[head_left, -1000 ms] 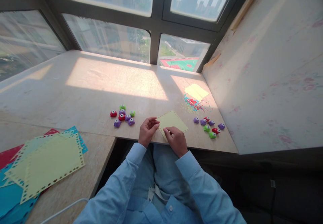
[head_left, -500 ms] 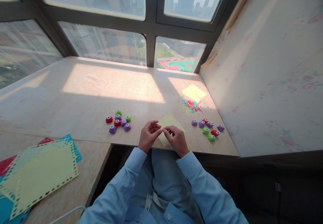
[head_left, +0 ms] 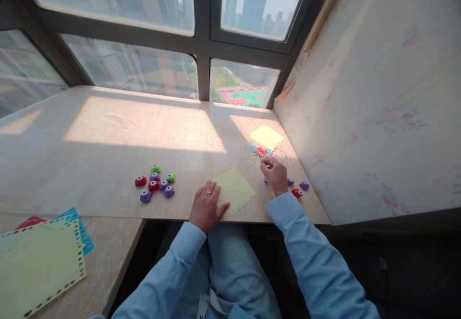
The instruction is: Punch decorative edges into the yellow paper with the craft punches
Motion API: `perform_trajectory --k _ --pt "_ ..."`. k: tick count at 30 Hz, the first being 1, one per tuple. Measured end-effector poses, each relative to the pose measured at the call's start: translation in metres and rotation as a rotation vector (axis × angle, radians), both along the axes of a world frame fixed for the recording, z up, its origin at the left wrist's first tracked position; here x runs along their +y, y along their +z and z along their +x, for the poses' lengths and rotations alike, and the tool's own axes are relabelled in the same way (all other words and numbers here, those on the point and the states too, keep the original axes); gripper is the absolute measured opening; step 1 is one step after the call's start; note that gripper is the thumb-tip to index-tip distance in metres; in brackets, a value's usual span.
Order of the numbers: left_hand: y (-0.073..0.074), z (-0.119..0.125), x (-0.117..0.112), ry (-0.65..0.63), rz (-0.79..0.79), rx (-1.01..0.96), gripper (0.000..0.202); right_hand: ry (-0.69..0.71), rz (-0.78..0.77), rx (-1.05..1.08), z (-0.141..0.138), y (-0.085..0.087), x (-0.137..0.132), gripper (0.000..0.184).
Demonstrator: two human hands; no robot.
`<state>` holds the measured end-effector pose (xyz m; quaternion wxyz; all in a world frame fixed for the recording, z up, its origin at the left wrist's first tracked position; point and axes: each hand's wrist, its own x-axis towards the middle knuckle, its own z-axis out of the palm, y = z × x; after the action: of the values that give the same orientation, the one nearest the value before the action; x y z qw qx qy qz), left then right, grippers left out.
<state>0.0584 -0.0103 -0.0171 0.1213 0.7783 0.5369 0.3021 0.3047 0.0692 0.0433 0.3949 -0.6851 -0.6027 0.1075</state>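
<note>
A pale yellow sheet of paper (head_left: 236, 189) with small holes along its edge lies on the tabletop in front of me. My left hand (head_left: 207, 206), a ring on one finger, rests flat with its fingers spread at the sheet's left edge. Off to the right, my right hand (head_left: 275, 175) hovers at the near side of a pile of red, blue and yellow paper bits (head_left: 261, 151). Its thumb and fingers are pinched together; whatever is between them is too small to make out. That hand partly hides a group of small craft punches (head_left: 297, 193).
Another cluster of red, purple and green craft punches (head_left: 153, 185) sits left of my left hand. Beyond the paper bits lies a yellow sheet (head_left: 267, 136) in sunlight. Punched coloured sheets (head_left: 43, 266) are stacked at lower left. A wall (head_left: 360, 117) borders the right side.
My hands were together over the sheet, fingertips meeting. Now the right hand has moved right and forward to the paper bits, and the left has flattened beside the sheet. The view has shifted slightly.
</note>
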Motion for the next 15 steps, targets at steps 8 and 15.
perform_trajectory --k 8,15 --pt "-0.001 -0.026 0.017 -0.181 -0.096 0.085 0.044 -0.157 -0.081 -0.266 0.057 0.018 0.024 0.031" --pt "0.001 -0.036 0.028 -0.150 -0.041 -0.037 0.042 -0.102 -0.126 -0.271 0.087 0.010 -0.006 0.026"
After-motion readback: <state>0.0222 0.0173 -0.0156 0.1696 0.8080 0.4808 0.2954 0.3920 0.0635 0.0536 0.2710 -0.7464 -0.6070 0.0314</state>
